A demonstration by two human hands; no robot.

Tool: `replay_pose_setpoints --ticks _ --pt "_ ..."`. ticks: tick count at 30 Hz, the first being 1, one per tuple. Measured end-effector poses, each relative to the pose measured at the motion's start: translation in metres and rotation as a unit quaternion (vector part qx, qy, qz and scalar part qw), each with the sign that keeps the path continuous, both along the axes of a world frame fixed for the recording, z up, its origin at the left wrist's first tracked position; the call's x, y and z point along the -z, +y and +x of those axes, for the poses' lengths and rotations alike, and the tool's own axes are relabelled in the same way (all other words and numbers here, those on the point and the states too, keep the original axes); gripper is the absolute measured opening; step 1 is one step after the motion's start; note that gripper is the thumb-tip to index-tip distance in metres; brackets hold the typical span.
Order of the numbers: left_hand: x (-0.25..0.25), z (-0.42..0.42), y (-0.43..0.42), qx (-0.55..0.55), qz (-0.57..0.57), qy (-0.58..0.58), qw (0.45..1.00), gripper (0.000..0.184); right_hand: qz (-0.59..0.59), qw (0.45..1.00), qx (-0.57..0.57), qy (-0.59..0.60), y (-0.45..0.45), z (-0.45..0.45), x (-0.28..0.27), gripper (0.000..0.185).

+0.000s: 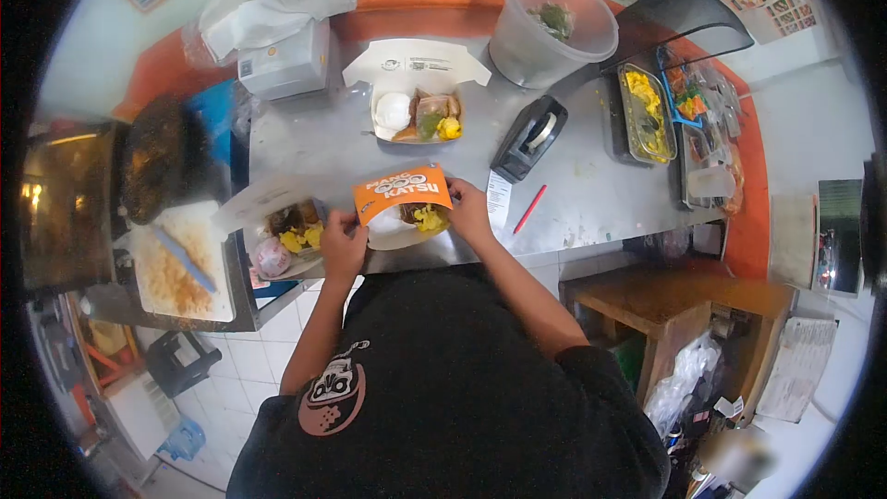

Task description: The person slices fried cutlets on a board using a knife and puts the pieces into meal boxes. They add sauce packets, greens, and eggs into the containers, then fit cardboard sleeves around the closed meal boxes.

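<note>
Between my two hands is a paper takeout box near the counter's front edge, its orange printed lid partly folded over. Scrambled egg and something white show under the lid. My left hand grips the box's left side, while my right hand holds the right side by the lid. To the left, close to my left hand, a second open box contains egg, dark food and a wrapped ball. Farther back stands a third open box with white rice, egg and a small clear packet.
A black tape dispenser, a paper receipt and a red pen lie to the right. Beyond are a clear bucket and a tray of egg. At left, a knife rests on a cutting board.
</note>
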State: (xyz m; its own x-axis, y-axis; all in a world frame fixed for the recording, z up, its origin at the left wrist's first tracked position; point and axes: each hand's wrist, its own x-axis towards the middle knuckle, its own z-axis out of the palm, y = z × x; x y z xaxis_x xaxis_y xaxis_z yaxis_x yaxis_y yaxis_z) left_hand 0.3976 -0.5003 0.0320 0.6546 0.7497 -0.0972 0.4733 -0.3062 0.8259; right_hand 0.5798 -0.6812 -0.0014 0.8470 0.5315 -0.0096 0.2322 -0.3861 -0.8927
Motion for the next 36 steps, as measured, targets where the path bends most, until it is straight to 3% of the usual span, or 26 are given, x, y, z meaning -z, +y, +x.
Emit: replay_pose_setpoints --ticks 8,11,14,17,20,23,27,33,36 --pt "0.021 -0.004 -0.005 0.007 0.036 -0.094 0.995 0.023 -0.038 0.996 0.001 0.08 -0.001 -0.003 -0.005 0.02" --pt "0.021 -0.006 -0.007 0.024 0.022 -0.107 0.994 0.025 0.002 1.0 0.025 -0.004 -0.001 -0.007 0.005 0.034" --pt "0.012 -0.004 -0.014 0.035 0.048 -0.107 0.993 0.041 0.036 0.998 0.019 0.048 -0.002 -0.017 -0.019 0.065" --pt "0.023 -0.012 -0.009 0.103 0.114 -0.064 0.986 0.06 -0.147 0.964 -0.121 -0.184 -0.018 -0.031 -0.012 0.082" --pt "0.022 -0.015 -0.006 0.169 0.132 -0.034 0.976 0.07 -0.155 0.968 -0.178 -0.088 -0.035 -0.03 -0.027 0.079" --pt "-0.003 -0.018 -0.008 0.206 0.087 -0.028 0.974 0.076 -0.084 0.97 -0.225 -0.04 -0.047 -0.015 -0.019 0.08" --pt "0.008 -0.02 0.002 0.235 0.061 -0.034 0.969 0.086 -0.099 0.971 -0.211 -0.057 -0.044 -0.005 -0.011 0.083" --pt "0.008 -0.018 0.0 0.183 0.009 -0.005 0.983 0.085 -0.106 0.965 -0.209 -0.113 -0.041 -0.003 -0.004 0.069" --pt "0.017 -0.016 -0.001 0.117 -0.12 -0.018 0.986 0.077 -0.127 0.957 -0.227 -0.128 -0.041 -0.001 -0.006 0.066"
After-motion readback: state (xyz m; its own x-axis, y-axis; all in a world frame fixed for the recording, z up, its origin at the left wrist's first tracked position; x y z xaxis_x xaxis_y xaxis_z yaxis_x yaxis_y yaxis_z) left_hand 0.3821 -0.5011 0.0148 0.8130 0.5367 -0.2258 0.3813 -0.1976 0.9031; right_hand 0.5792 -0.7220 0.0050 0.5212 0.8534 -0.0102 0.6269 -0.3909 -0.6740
